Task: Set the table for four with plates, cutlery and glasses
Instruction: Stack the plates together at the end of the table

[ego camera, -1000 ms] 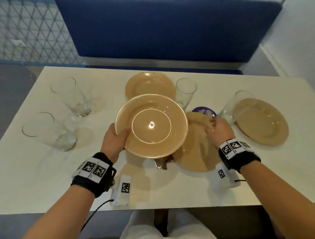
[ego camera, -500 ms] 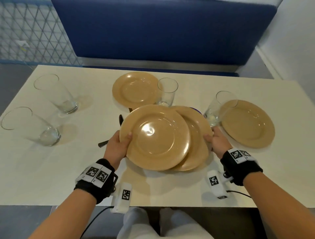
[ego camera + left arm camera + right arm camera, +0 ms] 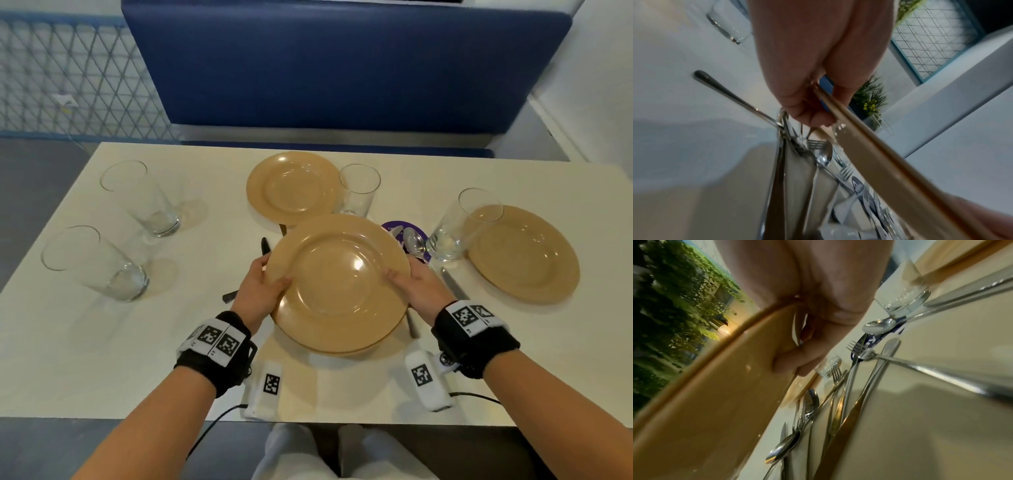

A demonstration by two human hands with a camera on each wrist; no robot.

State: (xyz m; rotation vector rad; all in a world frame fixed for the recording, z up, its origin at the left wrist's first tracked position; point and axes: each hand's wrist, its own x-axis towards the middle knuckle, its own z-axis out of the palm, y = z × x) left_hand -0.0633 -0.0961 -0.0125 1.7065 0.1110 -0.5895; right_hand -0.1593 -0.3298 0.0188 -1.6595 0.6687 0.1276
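Tan, glossy, rigid plates [image 3: 339, 284], likely slick and breakable: we clamp opposite rims, left hand [image 3: 260, 291] and right hand [image 3: 416, 291], thumbs on top.

Open tabletop [image 3: 85, 359] lies near-left, but two glasses [image 3: 102, 267] stand further along that side.

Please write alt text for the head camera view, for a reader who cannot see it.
Both hands, left hand and right hand, hold a tan plate by its rim above scattered cutlery on a white table. Two more plates and four empty glasses stand around it.
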